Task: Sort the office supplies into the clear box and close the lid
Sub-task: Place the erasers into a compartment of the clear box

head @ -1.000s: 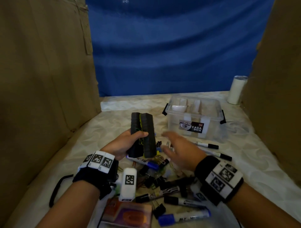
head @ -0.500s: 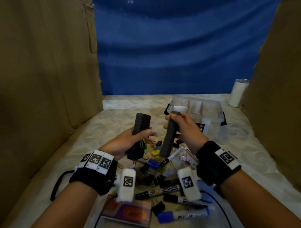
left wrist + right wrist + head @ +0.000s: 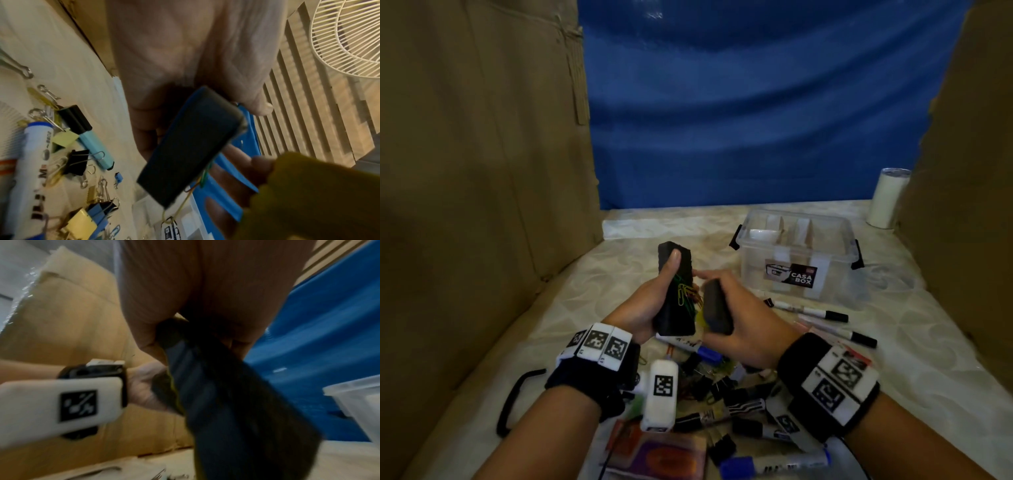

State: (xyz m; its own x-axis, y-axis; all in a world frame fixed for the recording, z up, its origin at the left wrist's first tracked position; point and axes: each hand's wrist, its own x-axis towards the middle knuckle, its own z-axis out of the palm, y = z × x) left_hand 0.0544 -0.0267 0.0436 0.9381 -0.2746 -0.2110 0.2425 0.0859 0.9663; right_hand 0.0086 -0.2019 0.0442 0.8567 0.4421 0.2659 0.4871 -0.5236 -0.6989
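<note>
- Left hand [image 3: 643,308]: grips a black block [image 3: 675,294] upright above the pile, thumb laid along its near face, the other fingers wrapped behind. Held high, by judgement, so the paper clips [image 3: 685,293] clinging to its inner face hang free of the heap.
- Paper clips: a coloured tangle, green, yellow and orange, sticking to the side of the left block that faces the right hand; the block is probably magnetic.
- Right hand [image 3: 743,318]: holds a second black block [image 3: 717,310], tilted, its lower end against the palm, fingers curled over its far side. Fingertips [image 3: 700,274] reach towards the left block; whether they touch the clips cannot be told.
- Relation: the two blocks stand just beside each other, apart, the clips in the gap between them. By judgement they are parted to get the clips off.
- Clear box [image 3: 796,255]: beyond the right hand, lid off, dividers showing inside, black latches at each end; the lid cannot be made out.
- Loose supplies [image 3: 722,394]: binder clips, markers and further clips heaped under both wrists; two pens [image 3: 822,322] lie between heap and box.
- White cup [image 3: 887,198]: far right corner, well apart.
- Progress: by judgement early; most items lie unsorted outside the box.
</note>
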